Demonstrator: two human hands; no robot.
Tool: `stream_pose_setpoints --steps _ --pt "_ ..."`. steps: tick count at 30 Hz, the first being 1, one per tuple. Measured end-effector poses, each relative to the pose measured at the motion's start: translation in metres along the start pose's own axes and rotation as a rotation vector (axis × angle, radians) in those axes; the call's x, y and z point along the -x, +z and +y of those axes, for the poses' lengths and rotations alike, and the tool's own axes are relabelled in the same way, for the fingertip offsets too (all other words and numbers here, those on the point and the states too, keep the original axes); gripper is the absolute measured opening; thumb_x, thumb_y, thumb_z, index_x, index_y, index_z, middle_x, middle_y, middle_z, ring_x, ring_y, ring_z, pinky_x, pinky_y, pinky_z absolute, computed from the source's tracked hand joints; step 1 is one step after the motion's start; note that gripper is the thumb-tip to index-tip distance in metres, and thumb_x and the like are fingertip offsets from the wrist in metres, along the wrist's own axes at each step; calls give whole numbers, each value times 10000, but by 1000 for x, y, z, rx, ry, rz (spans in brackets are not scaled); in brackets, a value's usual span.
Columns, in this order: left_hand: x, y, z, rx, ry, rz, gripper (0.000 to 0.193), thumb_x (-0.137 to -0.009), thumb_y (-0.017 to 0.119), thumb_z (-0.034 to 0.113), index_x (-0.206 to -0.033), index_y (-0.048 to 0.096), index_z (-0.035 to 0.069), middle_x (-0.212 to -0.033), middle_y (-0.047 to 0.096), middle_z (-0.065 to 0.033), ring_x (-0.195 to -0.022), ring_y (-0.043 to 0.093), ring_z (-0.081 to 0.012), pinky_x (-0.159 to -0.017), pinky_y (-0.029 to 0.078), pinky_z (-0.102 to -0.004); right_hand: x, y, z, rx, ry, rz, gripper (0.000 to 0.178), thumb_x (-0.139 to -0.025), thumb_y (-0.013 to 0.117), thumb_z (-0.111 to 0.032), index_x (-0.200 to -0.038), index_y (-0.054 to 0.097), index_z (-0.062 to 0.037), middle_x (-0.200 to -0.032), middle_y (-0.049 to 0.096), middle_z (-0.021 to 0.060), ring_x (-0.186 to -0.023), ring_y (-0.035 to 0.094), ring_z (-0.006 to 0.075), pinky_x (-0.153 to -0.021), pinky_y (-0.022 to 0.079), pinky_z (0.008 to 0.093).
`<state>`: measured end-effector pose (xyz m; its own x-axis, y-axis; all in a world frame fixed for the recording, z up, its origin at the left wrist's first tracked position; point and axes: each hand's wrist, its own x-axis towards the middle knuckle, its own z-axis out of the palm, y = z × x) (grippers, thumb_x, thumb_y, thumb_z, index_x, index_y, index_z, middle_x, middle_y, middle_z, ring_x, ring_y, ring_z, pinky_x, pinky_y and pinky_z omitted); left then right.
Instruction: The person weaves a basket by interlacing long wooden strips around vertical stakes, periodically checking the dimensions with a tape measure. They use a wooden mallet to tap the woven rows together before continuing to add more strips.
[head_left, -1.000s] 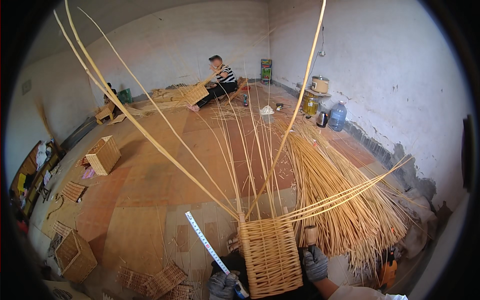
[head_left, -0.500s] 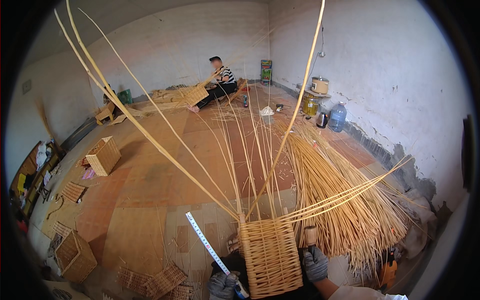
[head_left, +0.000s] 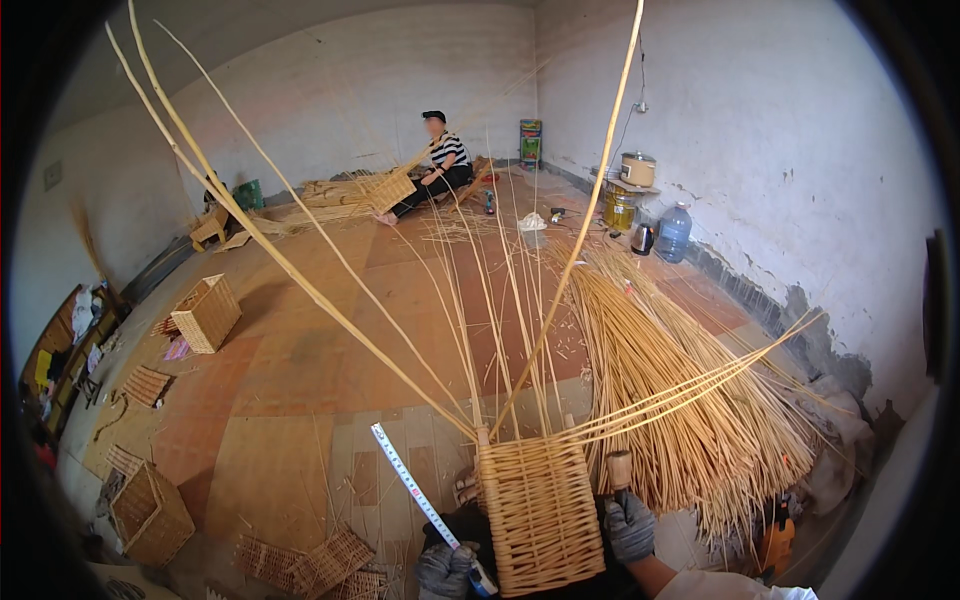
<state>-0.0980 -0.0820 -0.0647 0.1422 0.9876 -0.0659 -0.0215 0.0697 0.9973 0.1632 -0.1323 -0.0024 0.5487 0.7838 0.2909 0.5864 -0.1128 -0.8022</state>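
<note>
Basket (head_left: 542, 520), woven, at lower centre between the two gloved hands; only one woven face is clear, the interior cannot be seen. Long rods (head_left: 318, 290) rise from its top edge; some tips run past the upper edge of the view. Left hand (head_left: 444, 570): partly cut off at lower edge, fingers curled round a tape measure (head_left: 483, 582), blade extended up and leftward; contact between case and basket cannot be told. Right hand (head_left: 630, 528): closed round a tool (head_left: 620, 468), wooden handle end up, rest hidden by glove. Loose rods (head_left: 690, 420) lie beyond, rightward.
</note>
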Motion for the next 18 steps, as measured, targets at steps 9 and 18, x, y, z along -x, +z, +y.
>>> stream_pose_setpoints --steps 9,18 --pt "0 0 0 4 16 -3 205 -841 516 214 -858 624 40 -634 534 6 -560 487 -74 -494 394 -215 1 1 6 26 -7 -10 202 -821 493 -206 -759 528 -18 -561 483 79 -500 462 182 -496 394 305" --pt "0 0 0 -39 23 5 213 -839 510 224 -855 625 45 -631 534 4 -558 486 -75 -493 395 -224 0 1 1 4 -40 26 293 -818 459 -330 -697 493 -66 -536 469 110 -486 464 278 -454 351 375"
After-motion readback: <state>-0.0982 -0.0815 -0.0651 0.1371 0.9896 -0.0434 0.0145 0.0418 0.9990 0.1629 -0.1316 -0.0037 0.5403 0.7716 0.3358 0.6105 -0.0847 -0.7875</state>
